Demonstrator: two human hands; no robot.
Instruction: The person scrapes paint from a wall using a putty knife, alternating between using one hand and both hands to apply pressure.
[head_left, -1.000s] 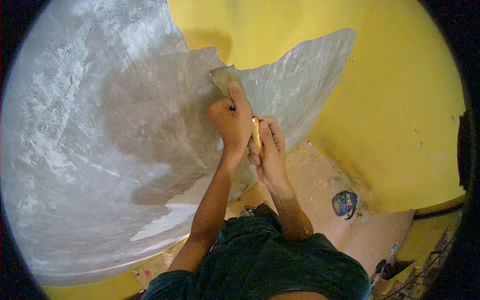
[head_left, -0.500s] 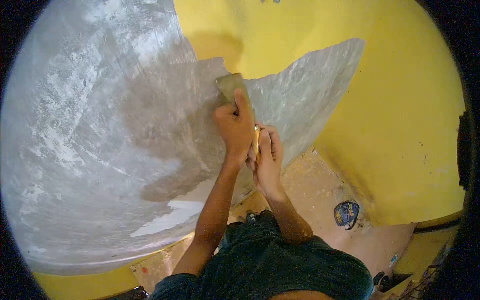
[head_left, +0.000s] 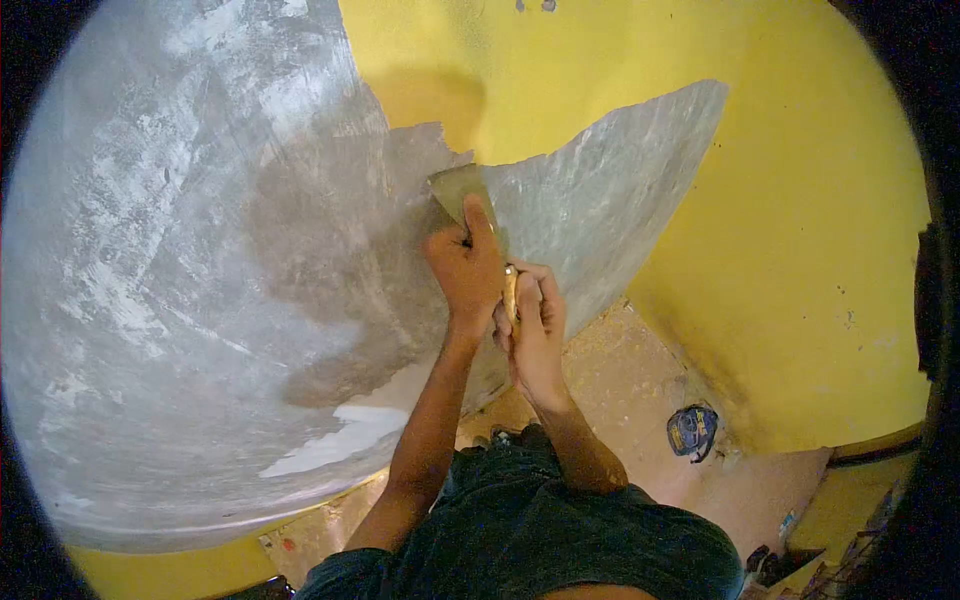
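Observation:
A flat scraper-like blade lies against the wall, its top edge near the jagged border between the grey surface and the yellow paint. My left hand grips the blade, with the thumb stretched up along its face. Just below and to the right, my right hand is closed around a yellowish handle with a metal end. The two hands are close together. How the handle joins the blade is hidden behind my left hand.
On the brownish floor at the lower right sits a blue and black object. A white patch shows low on the grey surface. Dark items lie at the bottom right.
Both hands and the blade have moved slightly down, so the blade's top edge is lower on the grey surface. Both grips look the same.

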